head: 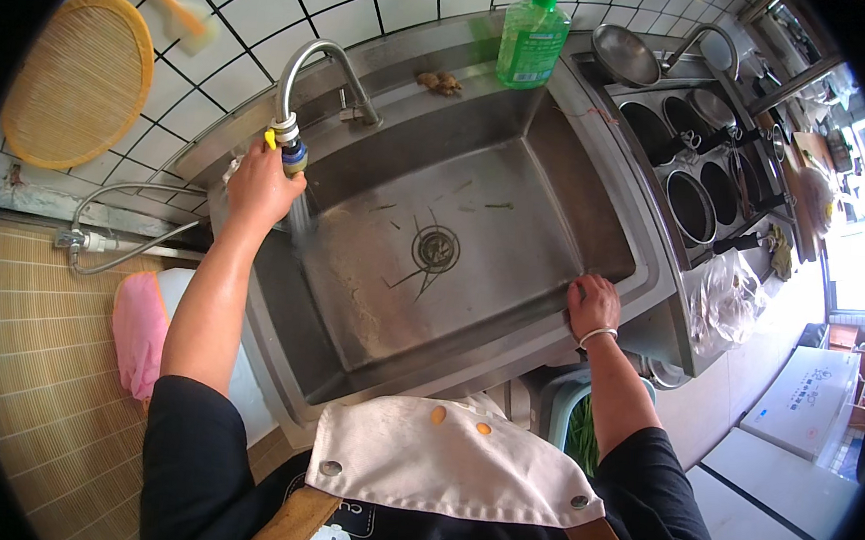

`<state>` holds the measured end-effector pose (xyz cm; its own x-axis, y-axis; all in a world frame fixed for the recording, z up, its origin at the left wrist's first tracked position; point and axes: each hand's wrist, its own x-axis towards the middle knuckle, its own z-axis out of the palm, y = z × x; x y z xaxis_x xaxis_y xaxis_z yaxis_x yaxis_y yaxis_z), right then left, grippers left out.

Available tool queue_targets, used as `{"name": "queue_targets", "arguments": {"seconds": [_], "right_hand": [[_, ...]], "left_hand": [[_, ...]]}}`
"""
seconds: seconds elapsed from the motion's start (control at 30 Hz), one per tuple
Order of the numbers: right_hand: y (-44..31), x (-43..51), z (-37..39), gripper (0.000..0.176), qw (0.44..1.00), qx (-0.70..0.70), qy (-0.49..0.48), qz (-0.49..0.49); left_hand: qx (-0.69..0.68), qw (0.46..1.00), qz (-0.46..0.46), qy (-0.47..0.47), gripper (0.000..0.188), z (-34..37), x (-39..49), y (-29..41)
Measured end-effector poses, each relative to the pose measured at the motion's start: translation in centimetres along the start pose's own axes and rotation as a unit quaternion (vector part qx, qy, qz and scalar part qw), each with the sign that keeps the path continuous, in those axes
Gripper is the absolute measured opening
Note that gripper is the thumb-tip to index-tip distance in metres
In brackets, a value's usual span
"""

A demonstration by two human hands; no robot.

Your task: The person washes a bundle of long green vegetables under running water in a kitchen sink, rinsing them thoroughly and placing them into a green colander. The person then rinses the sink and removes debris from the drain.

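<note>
My left hand [263,189] grips the nozzle end of a curved metal faucet [293,80], its thumb by the blue and yellowish nozzle [294,156]. Water runs from it into a large stainless steel sink [482,198]. Around the drain strainer [435,249] lie green scraps and dark stalk-like bits; pale residue spreads over the left part of the basin floor. My right hand [595,305] rests on the near right rim of the sink with its fingers curled over the edge, holding no loose object. A bracelet circles that wrist.
A green soap pump bottle [532,44] and a brown clump [439,84] sit on the back ledge. Several pans [691,207] fill the counter at right, near a plastic bag [725,302]. Greens [581,435] fill a bin below the sink. A pink cloth [138,332] hangs at left.
</note>
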<state>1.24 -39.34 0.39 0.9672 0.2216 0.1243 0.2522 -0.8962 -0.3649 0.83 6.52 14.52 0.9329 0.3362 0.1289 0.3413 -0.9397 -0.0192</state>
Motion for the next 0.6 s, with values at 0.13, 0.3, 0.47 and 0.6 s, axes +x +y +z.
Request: {"name": "queue_targets", "arguments": {"seconds": [0.13, 0.3, 0.47, 0.6], "right_hand": [[0.0, 0.0, -0.1, 0.013, 1.0, -0.002, -0.006, 0.001], [-0.1, 0.1, -0.1, 0.013, 1.0, -0.001, -0.012, 0.0], [-0.2, 0.2, -0.1, 0.013, 1.0, 0.004, -0.004, -0.001], [-0.1, 0.2, -0.1, 0.013, 1.0, -0.004, -0.005, -0.004]], "left_hand": [[-0.016, 0.999, -0.013, 0.039, 0.044, 0.7, -0.4, -0.2], [-0.047, 0.998, -0.03, -0.023, 0.044, -0.1, -0.5, 0.5], [-0.142, 0.978, 0.026, -0.148, 0.038, -1.3, 0.8, 1.8], [-0.223, 0.944, 0.05, -0.236, 0.041, -0.7, 2.2, 3.8]]}}
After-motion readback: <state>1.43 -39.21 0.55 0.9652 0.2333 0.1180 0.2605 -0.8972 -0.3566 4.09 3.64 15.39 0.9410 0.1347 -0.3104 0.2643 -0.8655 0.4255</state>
